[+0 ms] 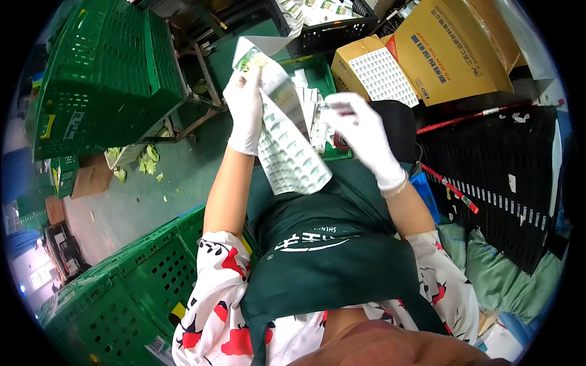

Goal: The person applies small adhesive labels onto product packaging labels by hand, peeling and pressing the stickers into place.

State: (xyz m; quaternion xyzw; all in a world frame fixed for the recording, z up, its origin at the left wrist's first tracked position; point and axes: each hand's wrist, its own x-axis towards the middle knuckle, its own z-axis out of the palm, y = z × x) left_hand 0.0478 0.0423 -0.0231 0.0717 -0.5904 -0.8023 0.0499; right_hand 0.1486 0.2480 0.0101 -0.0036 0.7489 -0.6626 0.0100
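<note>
My left hand (245, 110), in a white glove, is closed on a long sticker sheet (290, 155) printed with rows of small green-and-white labels. The sheet bends over at its top and hangs toward my dark green apron (329, 268). My right hand (360, 128), also gloved, is to the right of the sheet and apart from it. Its fingers are drawn together and slightly blurred; what they hold is too small to make out. Below and between the hands, white packets (310, 107) lie in a green crate (320, 70). A dark red round item (340, 142) shows beside my right hand.
Another label sheet (384, 76) rests against a cardboard box (448, 49) at right. A black crate (329, 27) with printed packs stands ahead. Green crates (104, 79) are stacked at left, more (140, 268) beside me. Leaf scraps (148, 161) litter the floor. Black crates (488, 177) stand right.
</note>
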